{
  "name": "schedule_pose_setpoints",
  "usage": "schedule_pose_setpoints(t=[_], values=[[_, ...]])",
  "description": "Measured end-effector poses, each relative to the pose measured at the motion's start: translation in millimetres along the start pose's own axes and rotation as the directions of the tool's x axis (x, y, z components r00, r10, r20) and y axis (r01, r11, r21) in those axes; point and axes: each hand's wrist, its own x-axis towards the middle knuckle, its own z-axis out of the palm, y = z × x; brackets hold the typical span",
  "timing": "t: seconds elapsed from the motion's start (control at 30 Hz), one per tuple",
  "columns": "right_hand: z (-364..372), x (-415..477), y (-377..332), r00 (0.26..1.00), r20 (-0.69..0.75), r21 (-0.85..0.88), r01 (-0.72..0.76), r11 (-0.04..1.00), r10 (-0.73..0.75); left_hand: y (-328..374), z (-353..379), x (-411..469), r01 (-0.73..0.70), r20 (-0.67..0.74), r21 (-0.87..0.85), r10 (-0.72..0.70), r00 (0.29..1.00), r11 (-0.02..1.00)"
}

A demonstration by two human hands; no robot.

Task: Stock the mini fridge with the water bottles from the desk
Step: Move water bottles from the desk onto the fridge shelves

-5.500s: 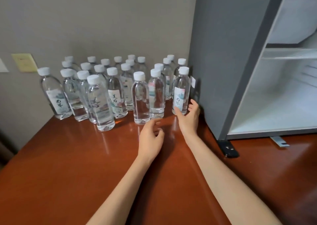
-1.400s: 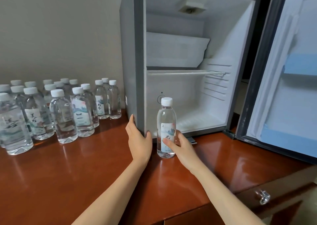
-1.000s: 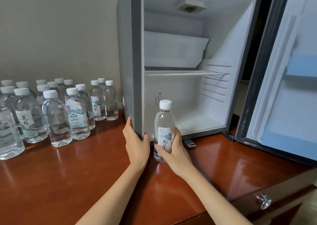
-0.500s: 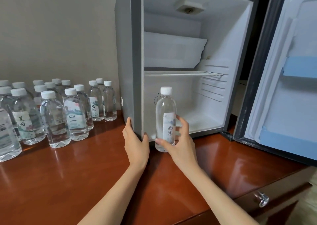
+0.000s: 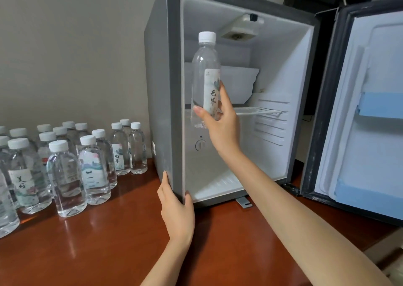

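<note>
Right hand [image 5: 220, 124] grips the water bottle [image 5: 204, 67] upright, well above left hand [image 5: 177, 211].

Right hand [image 5: 220, 120] raised, gripping, left hand [image 5: 177, 209] low
</note>
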Motion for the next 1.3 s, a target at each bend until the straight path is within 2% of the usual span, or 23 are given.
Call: schedule_pose_setpoints(t=[0.1,0.2,0.4,0.47,0.57,0.73,0.83,1.07,1.23,1.3], values=[[0,9,0,0.997,-0.074,0.079,0.007,0.997,-0.001,2,1,0,0.005,-0.006,0.002,-0.005,1.0,1.0],[5,17,-2,0.994,-0.104,0.082,-0.013,0.997,0.021,3,0,-1,0.011,-0.001,0.003,-0.011,1.0,1.0],[16,34,-2,0.995,0.062,-0.095,-0.067,0.993,0.073,4,-2,-1,0.012,0.009,0.0,-0.012,1.0,1.0],[17,43,-6,0.984,0.113,-0.163,-0.122,0.979,0.141,3,-2,-1,0.019,0.014,0.0,-0.019,1.0,1.0],[20,59,-11,0.954,0.132,-0.241,-0.232,0.942,0.269,3,-3,-2,0.016,0.02,-0.012,-0.016,1.0,1.0],[31,79,-12,0.906,0.168,-0.3,-0.327,0.896,0.388,2,-3,-1,0.024,0.023,-0.009,-0.024,0.999,1.0],[41,86,-9,0.876,0.173,-0.277,-0.395,0.876,0.449,2,-2,-1,0.028,0.024,-0.019,-0.027,0.999,0.999],[55,92,-10,0.879,0.137,-0.407,-0.37,0.835,0.456,2,-2,-2,0.036,0.026,-0.023,-0.036,0.999,0.999],[52,89,-6,0.906,0.156,-0.325,-0.328,0.887,0.392,3,-1,-1,0.043,0.018,-0.009,-0.043,0.999,0.999],[53,83,-6,0.916,0.145,-0.429,-0.282,0.858,0.373,3,-1,-1,0.037,0.014,-0.003,-0.037,0.999,0.999]])
